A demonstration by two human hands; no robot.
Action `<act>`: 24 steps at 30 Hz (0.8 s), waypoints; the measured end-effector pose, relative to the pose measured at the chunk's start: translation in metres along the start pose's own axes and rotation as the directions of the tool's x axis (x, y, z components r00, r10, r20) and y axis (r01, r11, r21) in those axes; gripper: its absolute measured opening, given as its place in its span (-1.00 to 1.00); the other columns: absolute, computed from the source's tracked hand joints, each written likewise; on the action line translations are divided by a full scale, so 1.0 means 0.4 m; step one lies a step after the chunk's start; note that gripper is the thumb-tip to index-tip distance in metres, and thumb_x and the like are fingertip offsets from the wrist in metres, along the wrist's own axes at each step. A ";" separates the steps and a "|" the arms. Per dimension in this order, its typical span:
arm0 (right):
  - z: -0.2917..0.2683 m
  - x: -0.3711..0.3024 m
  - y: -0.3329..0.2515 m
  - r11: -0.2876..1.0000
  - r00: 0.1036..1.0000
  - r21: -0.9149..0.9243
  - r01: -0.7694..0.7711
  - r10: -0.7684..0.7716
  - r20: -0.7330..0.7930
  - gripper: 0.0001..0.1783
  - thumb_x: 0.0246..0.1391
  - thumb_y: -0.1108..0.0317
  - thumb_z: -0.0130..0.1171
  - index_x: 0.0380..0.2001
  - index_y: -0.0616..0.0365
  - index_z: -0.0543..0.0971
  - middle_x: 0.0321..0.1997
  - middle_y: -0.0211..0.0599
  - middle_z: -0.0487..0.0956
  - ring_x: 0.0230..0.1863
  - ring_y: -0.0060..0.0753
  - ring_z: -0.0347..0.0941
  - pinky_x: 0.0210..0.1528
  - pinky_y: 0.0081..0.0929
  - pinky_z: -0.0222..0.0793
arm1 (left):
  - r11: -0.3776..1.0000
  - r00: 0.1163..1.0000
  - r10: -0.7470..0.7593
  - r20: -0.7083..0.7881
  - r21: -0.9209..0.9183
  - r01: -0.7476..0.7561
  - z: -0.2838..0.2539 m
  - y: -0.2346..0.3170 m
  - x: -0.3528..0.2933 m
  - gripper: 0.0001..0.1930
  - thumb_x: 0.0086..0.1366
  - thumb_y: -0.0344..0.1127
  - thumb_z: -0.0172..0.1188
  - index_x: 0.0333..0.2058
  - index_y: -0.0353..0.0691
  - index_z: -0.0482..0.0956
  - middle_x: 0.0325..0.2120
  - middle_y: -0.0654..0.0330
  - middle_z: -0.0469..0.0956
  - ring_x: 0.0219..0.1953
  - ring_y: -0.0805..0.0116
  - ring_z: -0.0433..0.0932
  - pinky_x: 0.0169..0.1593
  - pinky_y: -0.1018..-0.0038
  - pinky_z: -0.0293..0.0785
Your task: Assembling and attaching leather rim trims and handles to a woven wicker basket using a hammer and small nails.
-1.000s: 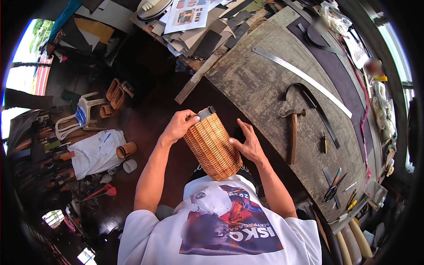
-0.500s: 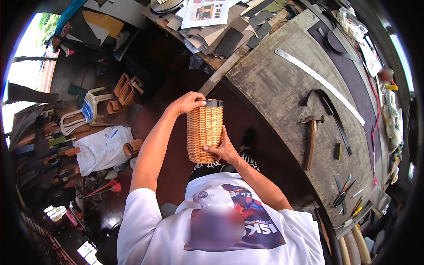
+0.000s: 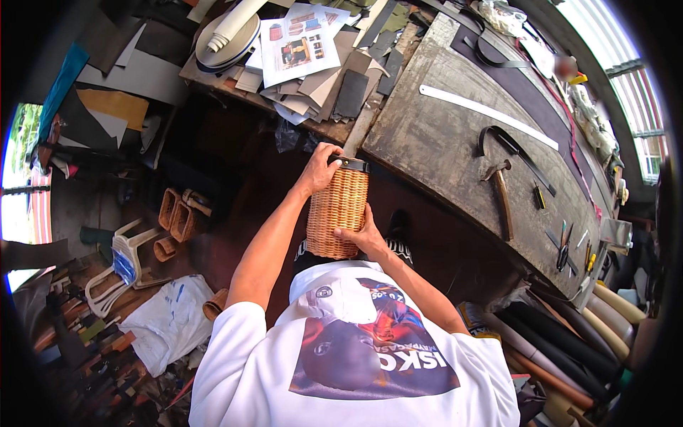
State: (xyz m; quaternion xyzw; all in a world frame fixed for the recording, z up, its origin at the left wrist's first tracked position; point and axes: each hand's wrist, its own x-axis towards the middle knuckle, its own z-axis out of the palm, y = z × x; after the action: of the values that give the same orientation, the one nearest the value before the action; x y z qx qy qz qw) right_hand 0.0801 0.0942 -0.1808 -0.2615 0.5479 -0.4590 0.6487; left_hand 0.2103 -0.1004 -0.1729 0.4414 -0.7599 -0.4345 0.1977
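Observation:
A tall woven wicker basket (image 3: 338,213), round-sided with a dark band (image 3: 353,164) around its top, is held in front of my body, leaning slightly. My left hand (image 3: 321,168) grips it at the upper left, fingers over the dark rim and thumb against the band. Lower down on the opposite side, my right hand (image 3: 363,237) clasps the wicker wall, its thumb lying across the front and its other fingers partly hidden behind. Both hands are closed on this one basket. Its inside cannot be seen.
On the worktable (image 3: 427,153) at right lie a steel ruler (image 3: 491,117), a black strap (image 3: 523,156), a hammer (image 3: 504,199) and scissors (image 3: 563,249). Printed sheets (image 3: 299,53) cover material scraps at the back. A white chair (image 3: 117,274) and wicker baskets (image 3: 178,213) stand left; rolls (image 3: 562,349) lie lower right.
My view has shifted, so the tables and the chair sit differently in the picture. The basket tilts a little more to the right at its top, with both hands keeping their hold.

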 end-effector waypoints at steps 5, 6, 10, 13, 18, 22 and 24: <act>-0.009 0.013 -0.044 0.995 0.996 -0.042 -0.088 0.088 -0.002 0.28 -0.20 0.09 0.58 0.35 0.30 -0.09 0.21 0.05 0.38 0.23 -0.10 0.38 0.28 -0.25 0.33 | 0.997 0.995 0.064 -0.072 0.050 -0.061 0.037 -0.018 -0.032 -0.58 0.23 -0.45 0.16 0.08 -0.31 0.38 0.14 -0.04 0.33 0.33 -0.03 0.23 0.37 0.21 0.17; -0.014 0.015 -0.034 0.985 0.998 -0.157 -0.066 0.066 -0.005 0.27 -0.19 0.05 0.57 0.36 0.34 -0.07 0.22 0.12 0.38 0.23 -0.08 0.39 0.28 -0.26 0.33 | 0.997 0.996 0.067 -0.064 0.051 -0.064 0.040 -0.019 -0.030 -0.58 0.23 -0.45 0.16 0.08 -0.31 0.38 0.14 -0.04 0.33 0.33 -0.03 0.23 0.37 0.21 0.17; -0.109 -0.001 -0.094 0.792 0.972 -0.580 -0.192 0.236 0.000 0.24 -0.16 -0.06 0.53 0.34 0.50 0.07 0.16 0.35 0.43 0.17 0.00 0.46 0.23 -0.26 0.37 | 0.989 0.987 0.142 -0.077 0.036 -0.140 0.052 -0.036 -0.019 -0.55 0.24 -0.42 0.15 0.11 -0.29 0.35 0.17 -0.11 0.31 0.36 -0.07 0.18 0.40 0.18 0.09; -0.275 -0.024 -0.204 0.767 0.988 -0.639 0.058 -0.135 -0.072 -0.44 0.06 0.14 0.39 0.00 0.38 0.58 -0.24 0.04 0.68 -0.22 -0.17 0.64 -0.15 -0.34 0.54 | 0.991 0.984 0.128 -0.121 -0.007 -0.130 0.042 -0.060 -0.029 -0.57 0.23 -0.39 0.12 0.09 -0.24 0.36 0.13 -0.02 0.36 0.37 -0.07 0.14 0.46 0.06 -0.10; -0.749 0.028 -0.461 0.328 0.479 -0.943 -0.061 -0.819 -0.316 -0.86 0.11 0.43 0.21 -0.27 0.22 0.66 -0.36 -0.04 0.62 -0.31 -0.02 0.59 -0.23 -0.28 0.48 | 0.997 0.994 0.075 -0.076 0.032 -0.073 0.031 -0.045 -0.034 -0.55 0.25 -0.36 0.06 0.13 -0.21 0.31 0.14 0.00 0.35 0.40 -0.05 0.10 0.48 0.06 -0.17; -1.006 0.112 -0.468 0.198 0.592 -0.938 -0.283 -0.734 -0.334 -0.78 0.11 0.37 0.18 -0.17 0.08 0.64 -0.15 -0.18 0.59 -0.05 -0.02 0.52 -0.01 -0.18 0.44 | 0.997 0.998 0.051 -0.027 0.055 -0.050 0.030 -0.030 -0.025 -0.54 0.25 -0.38 0.04 0.15 -0.21 0.28 0.17 -0.01 0.31 0.42 -0.06 0.07 0.48 0.07 -0.18; -1.050 0.153 -0.471 0.099 0.617 -0.957 -0.274 -0.744 -0.254 -0.77 0.10 0.38 0.17 -0.16 0.05 0.64 -0.11 -0.21 0.58 -0.02 -0.04 0.50 0.01 -0.18 0.44 | 0.995 0.999 0.048 -0.022 0.084 -0.046 0.026 -0.031 -0.028 -0.53 0.26 -0.39 0.06 0.16 -0.23 0.29 0.23 -0.09 0.25 0.42 -0.08 0.08 0.45 0.12 -0.08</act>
State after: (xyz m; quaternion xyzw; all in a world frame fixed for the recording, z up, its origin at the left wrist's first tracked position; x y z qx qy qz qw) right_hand -0.3787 0.0256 -0.1613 -0.5033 0.8468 -0.1598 -0.0641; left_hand 0.2154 -0.0889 -0.1878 0.4365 -0.7850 -0.3924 0.1981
